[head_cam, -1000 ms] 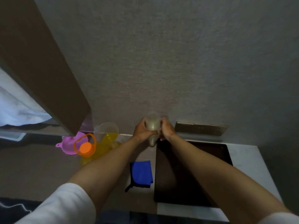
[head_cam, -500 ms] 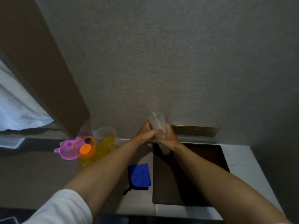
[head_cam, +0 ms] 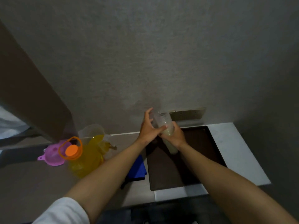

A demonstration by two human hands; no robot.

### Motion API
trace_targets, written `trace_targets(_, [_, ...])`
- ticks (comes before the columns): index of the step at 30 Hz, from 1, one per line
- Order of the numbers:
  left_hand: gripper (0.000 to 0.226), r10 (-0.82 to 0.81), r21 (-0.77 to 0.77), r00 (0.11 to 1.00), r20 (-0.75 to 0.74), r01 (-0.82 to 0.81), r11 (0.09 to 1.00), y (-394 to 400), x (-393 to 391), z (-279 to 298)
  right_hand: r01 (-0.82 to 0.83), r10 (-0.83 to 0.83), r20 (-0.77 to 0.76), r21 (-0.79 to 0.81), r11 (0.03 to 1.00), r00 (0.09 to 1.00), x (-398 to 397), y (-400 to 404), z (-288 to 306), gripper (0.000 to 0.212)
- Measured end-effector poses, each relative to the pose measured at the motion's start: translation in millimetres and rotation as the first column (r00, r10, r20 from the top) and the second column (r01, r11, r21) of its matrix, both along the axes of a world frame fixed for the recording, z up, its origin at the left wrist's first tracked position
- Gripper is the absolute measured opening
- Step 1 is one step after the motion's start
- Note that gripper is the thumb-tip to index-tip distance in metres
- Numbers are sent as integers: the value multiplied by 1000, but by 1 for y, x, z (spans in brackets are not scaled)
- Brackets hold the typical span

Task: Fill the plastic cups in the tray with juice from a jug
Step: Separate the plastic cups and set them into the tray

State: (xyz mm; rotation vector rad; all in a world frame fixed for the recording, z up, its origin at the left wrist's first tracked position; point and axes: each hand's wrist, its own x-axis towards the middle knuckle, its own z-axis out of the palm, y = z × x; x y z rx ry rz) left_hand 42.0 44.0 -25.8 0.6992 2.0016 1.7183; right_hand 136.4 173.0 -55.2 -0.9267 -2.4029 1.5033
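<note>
Dim light falls on a grey table [head_cam: 40, 180] set against a textured grey wall, seen from above. Nearest the viewer, two bare forearms reach forward, the left one coming out of a white sleeve [head_cam: 61, 210]. Under the left forearm lies a folded blue cloth [head_cam: 139, 168]. Just right of it sits a dark brown tray [head_cam: 210, 146] with nothing standing on it. Above the tray's far end, the right hand [head_cam: 175, 136] is wrapped around a tilted stack of clear plastic cups [head_cam: 165, 125]; what the cups hold cannot be told. The left hand [head_cam: 148, 129] pinches the top cup between thumb and fingers. Farther left stand a bottle of yellow juice [head_cam: 85, 159] with an orange cap [head_cam: 72, 150], a pink funnel [head_cam: 52, 156] touching it, and behind them a clear jug [head_cam: 92, 130] partly filled with yellow liquid. A brass socket plate [head_cam: 189, 113] is on the wall.
</note>
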Motion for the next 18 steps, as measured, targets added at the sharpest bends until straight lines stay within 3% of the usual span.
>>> trace_targets(2, [73, 3, -23, 994, -107, -6, 1000, 5, 4, 2, 2, -2, 33, 25, 1000, 999, 8, 5, -3, 65])
trace_targets(4, [43, -14, -121, 951, -309, -25, 992, 10, 3, 1, -5, 1, 56, 65, 998, 998, 15, 15, -7, 63])
trace_targets(7, [23, -104, -230, 875, -472, -9, 973, 15, 1, -1, -28, 15, 105, 131, 991, 994, 22, 29, -11, 65])
trace_targets(13, [15, -210, -360, 823, -527, 7, 933, 28, -1, -5, -142, 107, 159, 232, 962, 981, 30, 57, -18, 74])
trace_targets(18, [11, -191, -401, 868, -458, -10, 916, 45, 4, -4, -221, 184, 164, 249, 943, 969, 30, 80, -21, 76])
